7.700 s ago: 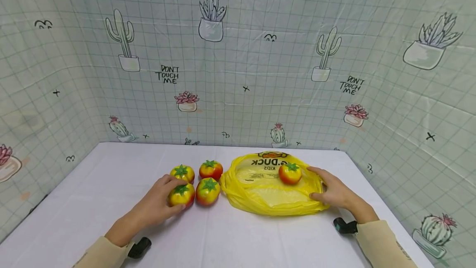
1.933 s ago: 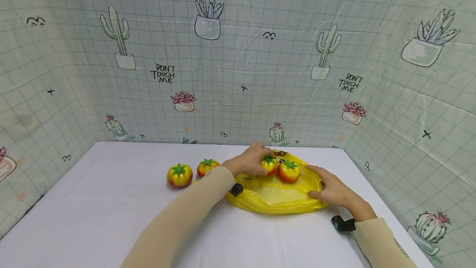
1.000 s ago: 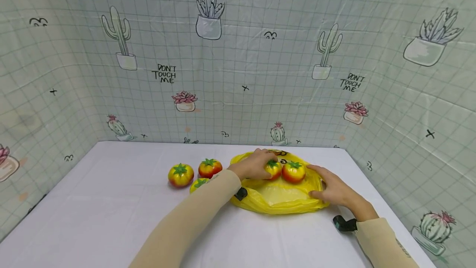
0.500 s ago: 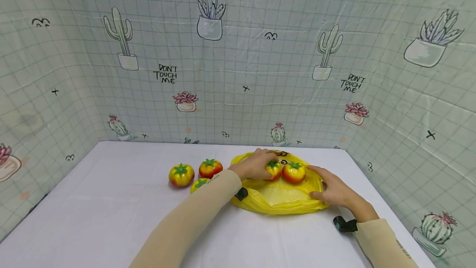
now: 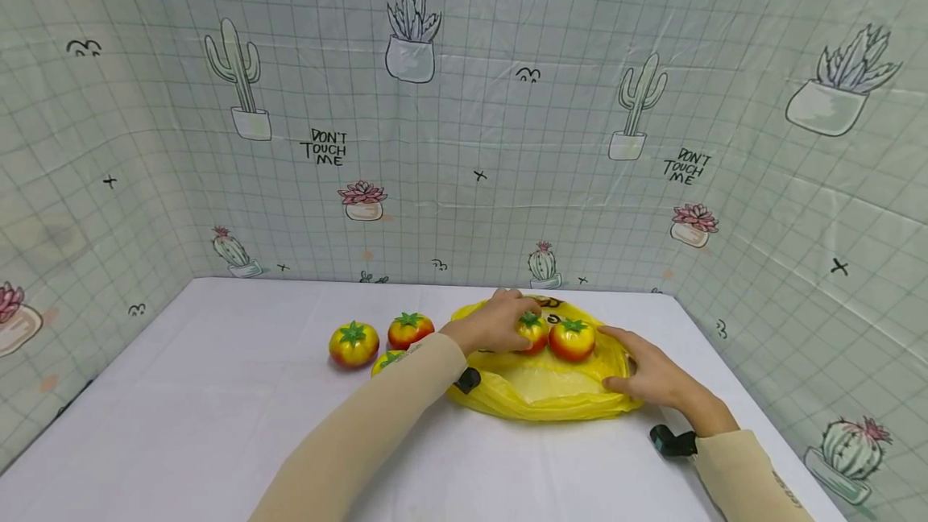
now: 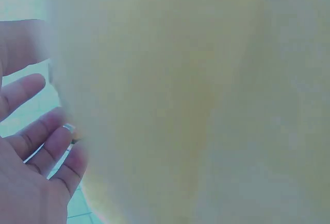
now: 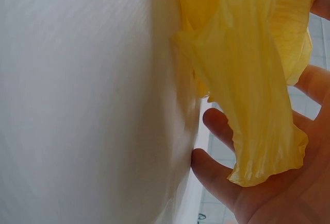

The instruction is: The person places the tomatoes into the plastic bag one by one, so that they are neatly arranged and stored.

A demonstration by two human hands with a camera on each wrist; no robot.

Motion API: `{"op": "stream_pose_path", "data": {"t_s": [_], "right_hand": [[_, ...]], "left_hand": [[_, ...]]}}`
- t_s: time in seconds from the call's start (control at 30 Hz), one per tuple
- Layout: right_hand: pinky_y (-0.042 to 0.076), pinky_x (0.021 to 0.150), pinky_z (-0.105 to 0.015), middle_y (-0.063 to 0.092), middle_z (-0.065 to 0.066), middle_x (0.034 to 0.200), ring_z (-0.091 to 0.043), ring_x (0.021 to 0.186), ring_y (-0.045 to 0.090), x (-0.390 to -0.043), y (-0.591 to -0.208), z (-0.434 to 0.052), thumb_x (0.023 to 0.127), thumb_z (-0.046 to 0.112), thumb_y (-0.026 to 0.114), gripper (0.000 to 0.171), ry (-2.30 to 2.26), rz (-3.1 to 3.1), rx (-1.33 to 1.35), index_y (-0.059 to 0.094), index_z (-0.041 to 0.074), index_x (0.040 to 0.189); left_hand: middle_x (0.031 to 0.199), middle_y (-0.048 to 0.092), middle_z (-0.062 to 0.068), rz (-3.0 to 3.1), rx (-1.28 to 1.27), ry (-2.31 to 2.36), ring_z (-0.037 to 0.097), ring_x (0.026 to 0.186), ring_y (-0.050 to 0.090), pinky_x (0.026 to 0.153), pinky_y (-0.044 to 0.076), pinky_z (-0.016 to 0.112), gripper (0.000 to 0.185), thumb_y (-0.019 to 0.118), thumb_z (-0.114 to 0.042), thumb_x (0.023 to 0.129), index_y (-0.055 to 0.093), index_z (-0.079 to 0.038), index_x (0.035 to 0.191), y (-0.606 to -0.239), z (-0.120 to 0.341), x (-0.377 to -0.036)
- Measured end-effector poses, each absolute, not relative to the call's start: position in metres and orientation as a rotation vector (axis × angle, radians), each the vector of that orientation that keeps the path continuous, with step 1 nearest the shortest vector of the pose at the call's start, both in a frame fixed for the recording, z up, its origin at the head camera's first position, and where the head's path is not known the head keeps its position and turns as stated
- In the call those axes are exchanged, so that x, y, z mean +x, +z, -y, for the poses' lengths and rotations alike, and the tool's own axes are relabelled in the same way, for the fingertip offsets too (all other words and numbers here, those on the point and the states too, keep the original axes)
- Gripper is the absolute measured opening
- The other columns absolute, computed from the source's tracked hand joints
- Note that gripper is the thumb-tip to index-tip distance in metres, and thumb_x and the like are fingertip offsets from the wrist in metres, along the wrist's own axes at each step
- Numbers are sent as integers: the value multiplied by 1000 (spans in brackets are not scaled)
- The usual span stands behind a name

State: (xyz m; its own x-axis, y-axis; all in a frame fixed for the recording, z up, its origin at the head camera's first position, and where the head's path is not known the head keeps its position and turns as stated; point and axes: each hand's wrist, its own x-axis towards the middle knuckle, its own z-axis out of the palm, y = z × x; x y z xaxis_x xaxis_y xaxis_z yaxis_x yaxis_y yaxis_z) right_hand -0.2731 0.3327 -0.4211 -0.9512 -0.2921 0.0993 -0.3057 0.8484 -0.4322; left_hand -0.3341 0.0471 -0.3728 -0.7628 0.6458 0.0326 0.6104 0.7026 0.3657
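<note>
This looks like a screened-off tabletop recording booth; whether within a home or a lab cannot be told. Pale grey-green, wrinkled sheeting [image 5: 449, 119] printed with a grid, potted cacti and "DON'T TOUCH ME" stands along the far, left and right edges of a white cloth-covered table [image 5: 181, 409], turning at both far corners. Small black devices [image 5: 673, 441] worn at both wrists look like cameras.

I find my left arm [image 5: 366, 429] stretched diagonally inward, left hand [image 5: 500, 322] back uppermost, fingers bent. My right arm [image 5: 747, 474] angles forward and inward; right hand [image 5: 650, 369] has thumb and fingers spread.
</note>
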Motion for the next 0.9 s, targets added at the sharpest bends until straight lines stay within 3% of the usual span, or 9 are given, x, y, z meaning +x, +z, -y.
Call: {"op": "stream_pose_path", "data": {"t_s": [0.9], "right_hand": [[26,102,-65,38,-18,145,-42,131,36,-270,-425,-330,77,30,74,80,707,3007,442,36,13,145]], "left_hand": [[127,49,0,-2852,1206,637,20,119,37,101,36,34,46,69,-27,88,56,-19,131,-355,9,-287]]}}
